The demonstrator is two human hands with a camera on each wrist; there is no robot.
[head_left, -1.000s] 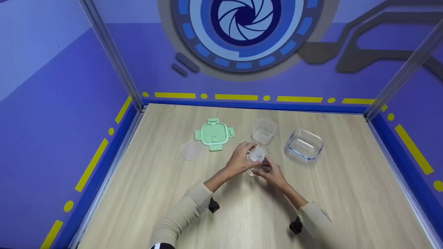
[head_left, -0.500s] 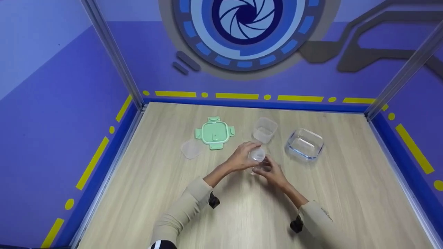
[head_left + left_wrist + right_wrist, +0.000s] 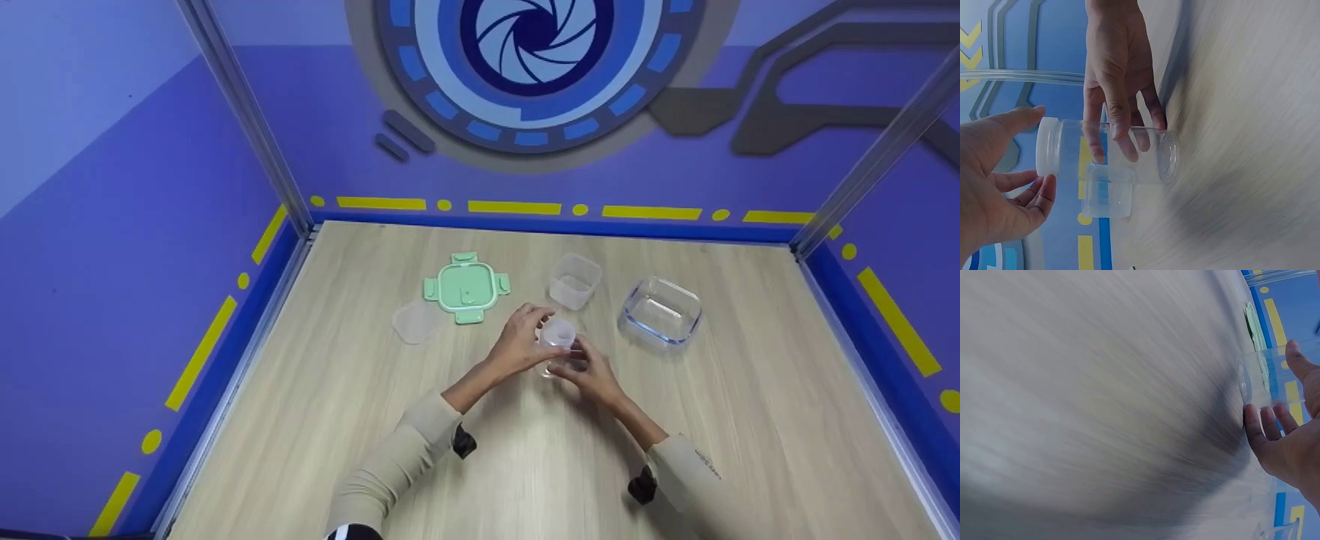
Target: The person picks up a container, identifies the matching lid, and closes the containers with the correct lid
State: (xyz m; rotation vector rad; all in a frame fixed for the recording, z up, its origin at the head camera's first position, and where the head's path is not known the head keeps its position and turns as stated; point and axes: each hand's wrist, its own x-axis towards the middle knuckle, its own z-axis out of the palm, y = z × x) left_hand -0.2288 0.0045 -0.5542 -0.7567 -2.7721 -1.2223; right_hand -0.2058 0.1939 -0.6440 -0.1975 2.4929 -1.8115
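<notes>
A clear jar (image 3: 1148, 149) stands upright on the table with a whitish translucent lid (image 3: 558, 332) on top. My left hand (image 3: 517, 345) has its thumb and fingers around the lid's rim, at opposite sides. Lower down, my right hand (image 3: 598, 379) holds the jar's body between thumb and fingers, as the right wrist view shows with the right hand (image 3: 1292, 433) near the base. Through the clear wall in the left wrist view, several right-hand fingers (image 3: 1127, 147) show behind the jar. Nothing can be made out inside it.
Behind the jar stands a translucent plastic container (image 3: 574, 281). A glass container (image 3: 661, 311) is to the right. Left of these lie a green clip lid (image 3: 466, 287) and a flat translucent lid (image 3: 417, 322). Panelled walls (image 3: 510, 180) border the wooden table (image 3: 337, 390).
My left fingers have shifted slightly around the jar's lid, the fingertips drawing back a little to the left. The right hand keeps its hold, and the jar stays in place.
</notes>
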